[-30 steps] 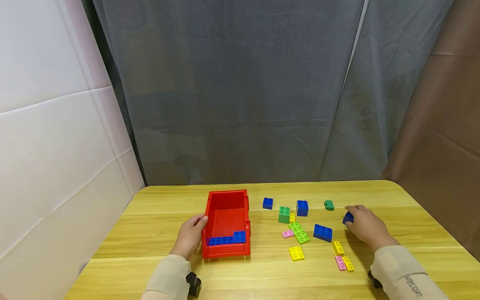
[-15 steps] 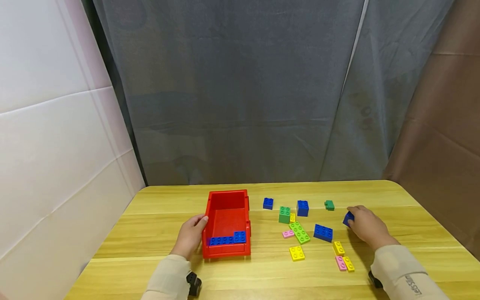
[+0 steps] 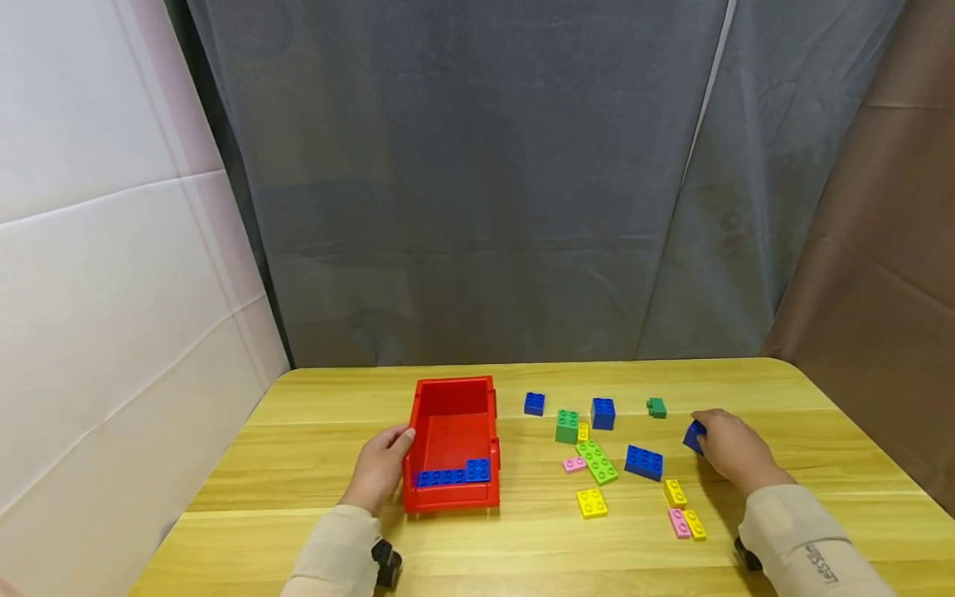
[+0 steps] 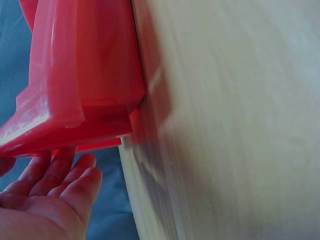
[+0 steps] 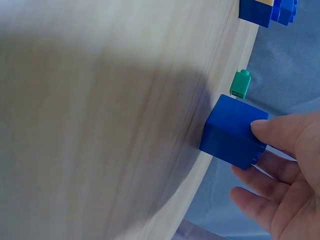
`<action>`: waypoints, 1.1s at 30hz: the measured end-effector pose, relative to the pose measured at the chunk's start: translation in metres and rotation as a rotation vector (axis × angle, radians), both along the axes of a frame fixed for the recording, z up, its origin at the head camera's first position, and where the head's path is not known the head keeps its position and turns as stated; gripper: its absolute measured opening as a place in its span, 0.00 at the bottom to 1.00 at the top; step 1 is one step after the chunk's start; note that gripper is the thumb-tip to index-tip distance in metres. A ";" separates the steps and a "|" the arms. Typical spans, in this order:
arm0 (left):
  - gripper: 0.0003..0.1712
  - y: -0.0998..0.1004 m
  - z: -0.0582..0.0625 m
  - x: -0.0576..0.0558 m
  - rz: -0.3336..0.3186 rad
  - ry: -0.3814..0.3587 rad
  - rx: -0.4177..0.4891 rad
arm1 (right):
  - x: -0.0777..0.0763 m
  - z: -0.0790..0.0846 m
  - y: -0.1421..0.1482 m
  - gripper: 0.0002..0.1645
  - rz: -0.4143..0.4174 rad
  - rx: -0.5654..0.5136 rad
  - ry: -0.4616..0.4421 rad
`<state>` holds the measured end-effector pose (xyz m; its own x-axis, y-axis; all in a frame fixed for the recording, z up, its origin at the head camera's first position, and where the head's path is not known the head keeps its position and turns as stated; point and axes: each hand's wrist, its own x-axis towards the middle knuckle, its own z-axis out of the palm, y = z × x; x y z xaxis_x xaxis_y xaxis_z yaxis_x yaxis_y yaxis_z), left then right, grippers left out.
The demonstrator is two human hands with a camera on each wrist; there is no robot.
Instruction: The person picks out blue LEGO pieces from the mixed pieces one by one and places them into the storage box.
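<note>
- Grey curtain [image 3: 477, 182], hanging behind the bench.
- Bench [image 3: 224, 506], wood-grain top, carrying bin and bricks.
- Red bin [image 3: 451, 497], on the bench, left of the loose bricks; blue bricks [image 3: 443, 478] lie inside at its near end.
- Left hand [image 3: 379, 470], clamped on the bin's left side, thumb over the rim, fingers beneath it.
- Right hand [image 3: 734, 452], pinching the blue block between thumb and fingers.
- Blue block [image 5: 227, 132], at the right of the spread; contact with the bench cannot be told.
- Lime plate [image 3: 597, 462], eight studs, mid-bench.
- Blue brick [image 3: 644, 463], right of the lime plate.
- Yellow plate [image 3: 592, 503], four studs, nearer than the lime plate.
- Pink brick [image 3: 679, 523], just beside a yellow brick [image 3: 695, 525].
- Green piece [image 3: 656, 407], small, beyond the blue brick.
</note>
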<state>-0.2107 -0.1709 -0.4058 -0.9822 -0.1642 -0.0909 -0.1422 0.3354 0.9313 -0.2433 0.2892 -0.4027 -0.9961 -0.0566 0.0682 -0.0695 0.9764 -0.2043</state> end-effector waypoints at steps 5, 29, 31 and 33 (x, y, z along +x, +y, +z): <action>0.27 0.000 0.000 0.001 -0.001 0.004 0.000 | -0.001 0.000 0.000 0.23 -0.001 -0.009 -0.004; 0.27 0.000 0.001 0.002 0.002 -0.008 0.012 | 0.003 0.007 -0.009 0.23 0.070 -0.034 0.120; 0.27 0.000 0.001 0.002 -0.001 -0.008 0.012 | 0.004 0.010 -0.013 0.23 0.079 -0.035 0.138; 0.28 0.000 0.001 0.001 -0.001 -0.008 0.012 | 0.005 0.012 -0.017 0.24 0.083 -0.039 0.147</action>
